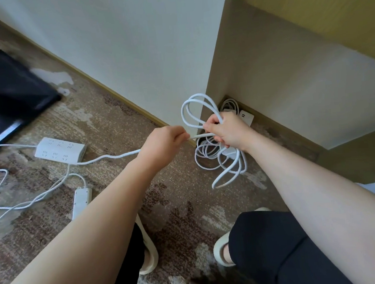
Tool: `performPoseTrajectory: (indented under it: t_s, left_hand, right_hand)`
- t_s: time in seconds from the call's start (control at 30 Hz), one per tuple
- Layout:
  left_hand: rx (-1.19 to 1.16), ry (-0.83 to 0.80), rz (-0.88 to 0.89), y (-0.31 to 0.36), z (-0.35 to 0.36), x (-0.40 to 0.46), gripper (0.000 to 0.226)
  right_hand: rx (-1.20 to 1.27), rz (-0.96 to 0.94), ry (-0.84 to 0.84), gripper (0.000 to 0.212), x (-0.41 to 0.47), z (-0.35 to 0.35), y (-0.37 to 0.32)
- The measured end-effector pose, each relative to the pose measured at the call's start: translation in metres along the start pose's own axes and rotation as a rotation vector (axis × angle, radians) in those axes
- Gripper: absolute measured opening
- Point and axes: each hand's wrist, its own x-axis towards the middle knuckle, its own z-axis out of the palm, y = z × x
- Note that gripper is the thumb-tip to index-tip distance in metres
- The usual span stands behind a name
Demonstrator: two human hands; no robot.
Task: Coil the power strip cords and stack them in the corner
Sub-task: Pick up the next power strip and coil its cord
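Cord runs left-right from wide strip through both hands' grip.

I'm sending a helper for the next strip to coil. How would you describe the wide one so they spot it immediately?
Start at the black mat on the carpet's left side. Just to its right, out from the white wall's baseboard, lies the wide power strip, flat and face up. Unlike the narrow power strip nearer the person's feet, it shows two rows of sockets.
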Motion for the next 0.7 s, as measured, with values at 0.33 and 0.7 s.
performPoseTrajectory:
  t_s: [0.33, 0.7]
  left_hand:
    - [-0.06, 0.078, -0.148, -0.019, -0.006, -0.002, 0.027]
    - [0.0, -0.146, -0.165, -0.057, -0.018, -0.019, 0.025]
  right_hand:
    - [0.02, 0.008, -0.028, 0.03, 0.0, 0.002, 0.001]
    - [-0.138, 0.011, 0.042, 0.053, 0.0, -0.012, -0.001]
